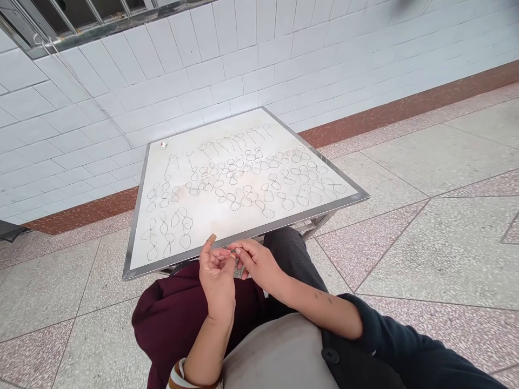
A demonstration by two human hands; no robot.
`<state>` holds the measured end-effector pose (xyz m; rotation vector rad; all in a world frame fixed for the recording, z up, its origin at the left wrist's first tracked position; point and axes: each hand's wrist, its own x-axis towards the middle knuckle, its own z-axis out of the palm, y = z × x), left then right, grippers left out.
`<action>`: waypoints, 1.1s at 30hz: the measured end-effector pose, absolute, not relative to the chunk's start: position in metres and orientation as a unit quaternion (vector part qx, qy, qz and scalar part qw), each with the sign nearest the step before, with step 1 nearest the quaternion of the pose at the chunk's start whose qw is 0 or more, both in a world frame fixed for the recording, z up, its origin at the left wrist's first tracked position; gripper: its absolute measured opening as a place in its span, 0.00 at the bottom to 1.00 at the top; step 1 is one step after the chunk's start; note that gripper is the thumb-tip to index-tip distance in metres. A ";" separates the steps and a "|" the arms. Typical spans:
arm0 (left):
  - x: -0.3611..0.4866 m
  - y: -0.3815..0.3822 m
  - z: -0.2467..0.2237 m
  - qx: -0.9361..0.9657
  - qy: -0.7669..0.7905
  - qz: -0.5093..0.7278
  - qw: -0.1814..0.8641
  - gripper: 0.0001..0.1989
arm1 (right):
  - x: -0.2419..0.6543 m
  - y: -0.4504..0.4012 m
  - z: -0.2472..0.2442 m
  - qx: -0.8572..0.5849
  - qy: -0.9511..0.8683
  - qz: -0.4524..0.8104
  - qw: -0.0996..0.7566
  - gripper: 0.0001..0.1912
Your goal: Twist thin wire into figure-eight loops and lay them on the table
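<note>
My left hand (218, 273) and my right hand (261, 266) meet just off the near edge of the white table (214, 216), above my lap. Thumb and fingers of both hands are pinched together at one spot. Whatever they hold there is too small and too covered by the fingers to make out. One raised finger of my left hand wears a tan cover or tape (212, 237) at its tip. On the table lie many thin dark wire pieces bent into twisted loops, such as a figure-eight wire (265, 209) near the front edge.
At the far side, a row of single-loop wires (237, 141) with straight tails lies on the table. A small white and red object (163, 145) sits in its far left corner. Behind stands a tiled wall (227, 65) with a barred window (93, 13). Maroon cloth (174, 313) covers part of my lap.
</note>
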<state>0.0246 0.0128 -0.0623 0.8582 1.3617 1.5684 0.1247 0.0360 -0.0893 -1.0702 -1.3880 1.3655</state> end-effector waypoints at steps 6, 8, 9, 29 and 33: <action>0.021 0.015 -0.064 0.355 0.549 0.608 0.451 0.31 | 0.134 0.044 -0.086 -0.436 -0.613 0.491 0.440 0.12; 0.020 0.014 -0.065 0.365 0.541 0.600 0.462 0.32 | 0.135 0.047 -0.086 -0.432 -0.627 0.455 0.462 0.12; 0.020 0.013 -0.066 0.366 0.538 0.596 0.470 0.32 | 0.136 0.048 -0.086 -0.433 -0.630 0.443 0.468 0.13; 0.018 0.007 -0.075 0.350 0.505 0.584 0.531 0.35 | 0.136 0.052 -0.096 -0.418 -0.605 0.489 0.470 0.13; 0.008 0.013 -0.078 0.295 0.511 0.624 0.513 0.35 | 0.137 0.044 -0.097 -0.415 -0.666 0.456 0.421 0.14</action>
